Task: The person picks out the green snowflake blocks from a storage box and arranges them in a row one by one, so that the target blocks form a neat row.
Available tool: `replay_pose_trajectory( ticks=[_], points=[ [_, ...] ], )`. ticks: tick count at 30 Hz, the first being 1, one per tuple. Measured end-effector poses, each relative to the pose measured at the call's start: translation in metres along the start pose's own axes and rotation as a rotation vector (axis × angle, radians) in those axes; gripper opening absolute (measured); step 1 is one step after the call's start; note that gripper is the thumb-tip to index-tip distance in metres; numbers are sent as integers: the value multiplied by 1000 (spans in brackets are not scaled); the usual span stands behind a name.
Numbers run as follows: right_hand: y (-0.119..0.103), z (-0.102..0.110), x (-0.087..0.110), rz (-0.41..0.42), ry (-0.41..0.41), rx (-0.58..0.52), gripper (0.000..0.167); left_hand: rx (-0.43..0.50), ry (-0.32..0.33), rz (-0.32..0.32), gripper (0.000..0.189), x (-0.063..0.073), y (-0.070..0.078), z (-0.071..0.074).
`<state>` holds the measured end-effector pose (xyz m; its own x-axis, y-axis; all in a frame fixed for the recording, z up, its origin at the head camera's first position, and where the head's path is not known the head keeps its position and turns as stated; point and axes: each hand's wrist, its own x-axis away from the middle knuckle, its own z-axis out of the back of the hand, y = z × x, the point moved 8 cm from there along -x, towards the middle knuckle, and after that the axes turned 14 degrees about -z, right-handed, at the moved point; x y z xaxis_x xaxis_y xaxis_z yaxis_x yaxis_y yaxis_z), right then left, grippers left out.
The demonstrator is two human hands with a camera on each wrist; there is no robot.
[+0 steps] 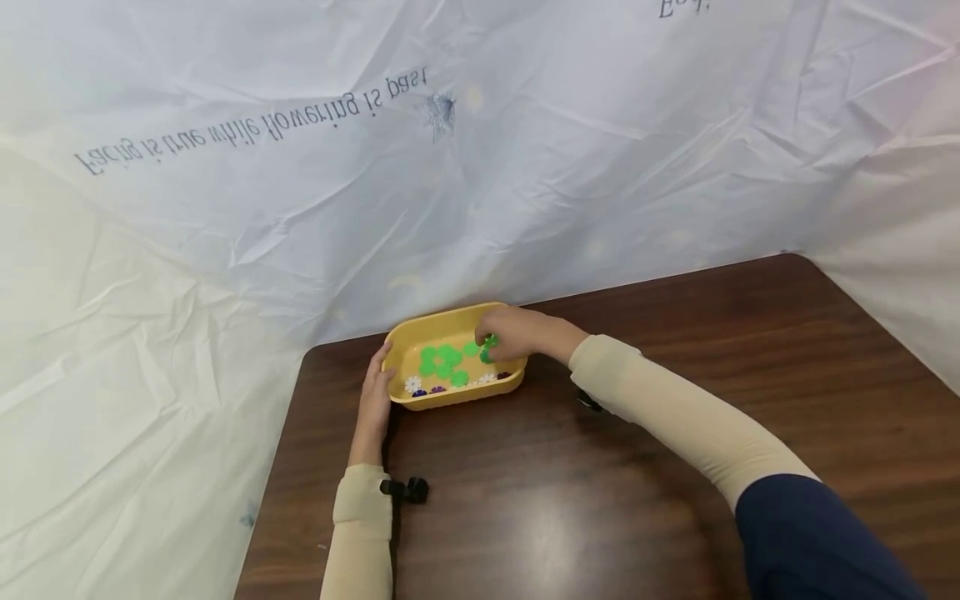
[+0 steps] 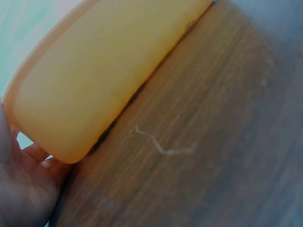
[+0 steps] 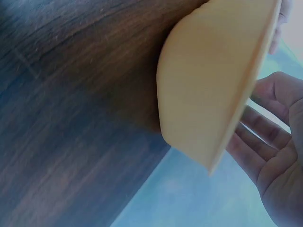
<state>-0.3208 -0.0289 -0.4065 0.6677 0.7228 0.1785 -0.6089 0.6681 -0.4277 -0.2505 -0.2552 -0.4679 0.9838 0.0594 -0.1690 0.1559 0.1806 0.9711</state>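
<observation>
A yellow plastic tray [image 1: 420, 403] with raised sides stands at the table's far edge. Inside it lie several green flower-shaped discs [image 1: 447, 357], along with white ones [image 1: 412, 384] and dark purple ones near its front wall. My left hand [image 1: 375, 396] grips the tray's left end, thumb at the rim and fingers along the outer wall. Over the right end reaches my right hand [image 1: 512, 333], its thumb and fingers pinching a green flower-shaped disc [image 1: 490, 342]. In the right wrist view the tray wall [image 3: 203, 85] hides those fingertips.
The tray rests on a dark brown wooden table [image 1: 555, 467]. Behind the table hangs a wrinkled white cloth [image 1: 525, 167] with printed lettering, close to the tray's back side. Another stretch of cloth falls past the table's left edge.
</observation>
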Motion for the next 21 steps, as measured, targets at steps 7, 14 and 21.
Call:
replay_pose_trajectory(
  ticks=[7,14,21],
  points=[
    [13,19,13,-30,66,23,27,3,10,1,57,0,-1,2],
    [34,32,30,-68,131,-23,26,-6,1,-13,56,-8,-21,2],
    [55,37,40,-98,164,-38,19,-41,-37,-35,54,-5,0,2]
  ],
)
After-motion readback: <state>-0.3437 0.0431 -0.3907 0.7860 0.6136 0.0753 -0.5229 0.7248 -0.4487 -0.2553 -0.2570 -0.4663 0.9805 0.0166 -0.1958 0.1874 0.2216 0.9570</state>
